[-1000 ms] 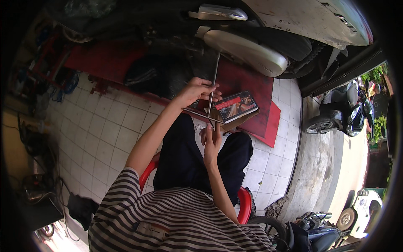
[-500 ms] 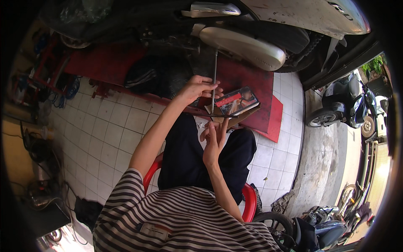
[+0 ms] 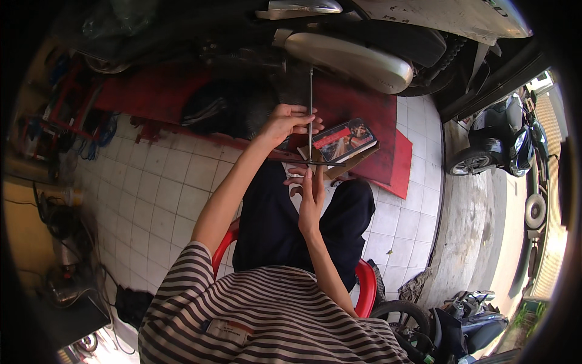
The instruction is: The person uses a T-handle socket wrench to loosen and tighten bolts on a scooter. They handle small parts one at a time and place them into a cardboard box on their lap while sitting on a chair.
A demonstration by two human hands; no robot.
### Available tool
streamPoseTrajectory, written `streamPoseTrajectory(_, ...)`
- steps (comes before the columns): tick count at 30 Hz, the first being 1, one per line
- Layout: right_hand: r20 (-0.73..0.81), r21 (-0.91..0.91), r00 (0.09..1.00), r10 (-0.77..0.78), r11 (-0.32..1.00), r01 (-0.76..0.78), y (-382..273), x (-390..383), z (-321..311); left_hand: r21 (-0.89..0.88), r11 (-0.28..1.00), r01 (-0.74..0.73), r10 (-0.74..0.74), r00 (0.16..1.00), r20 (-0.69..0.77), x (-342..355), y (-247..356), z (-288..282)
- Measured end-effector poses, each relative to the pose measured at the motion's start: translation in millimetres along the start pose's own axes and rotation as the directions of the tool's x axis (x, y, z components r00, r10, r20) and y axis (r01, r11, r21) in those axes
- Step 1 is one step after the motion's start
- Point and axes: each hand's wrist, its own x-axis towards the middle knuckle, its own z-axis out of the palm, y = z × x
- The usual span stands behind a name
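A long T-handle wrench [image 3: 311, 91] reaches from the underside of the scooter's engine area toward me, its crossbar lying roughly sideways above my knees. My left hand [image 3: 291, 121] is closed loosely about the middle of the shaft, thumb and fingers on either side of it. Just below the crossbar, my right hand [image 3: 310, 203] has its fingers apart, with stretched fingertips at the bar near its centre. Whether they press on it I cannot tell. The wrench's far end is hidden in shadow beside the silver engine cover [image 3: 348, 59].
An open cardboard box with a printed lid [image 3: 344, 142] lies on the red lift platform [image 3: 385, 112], right of the wrench. A dark bundle [image 3: 224, 108] rests left of my left hand. I sit on a red stool [image 3: 366, 288]. Parked scooters [image 3: 491, 136] stand at right.
The right hand's fingers have shifted along the crossbar and its curled fingers have loosened. The crossbar has turned slightly. My left hand stays on the shaft; the view has shifted a little.
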Motion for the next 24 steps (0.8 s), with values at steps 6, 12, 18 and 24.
streamPoseTrajectory(6,0.013,-0.209,0.979,-0.202,0.957,0.200,-6,14,1,0.058,0.998,0.034,-0.035,0.999,0.020,-14,-3,15)
streamPoseTrajectory(12,0.259,-0.559,0.957,-0.128,0.788,0.257,23,1,2,0.108,0.990,0.087,-0.094,0.994,0.054,-7,-5,3)
streamPoseTrajectory(18,-0.055,-0.130,0.993,0.108,0.985,-0.114,25,-1,-15,0.110,0.992,0.061,-0.068,0.996,0.059,-7,-5,3)
streamPoseTrajectory(24,0.215,-0.198,0.976,0.042,0.980,0.002,7,-5,0,0.092,0.993,0.069,-0.073,0.997,0.035,-2,-10,-2)
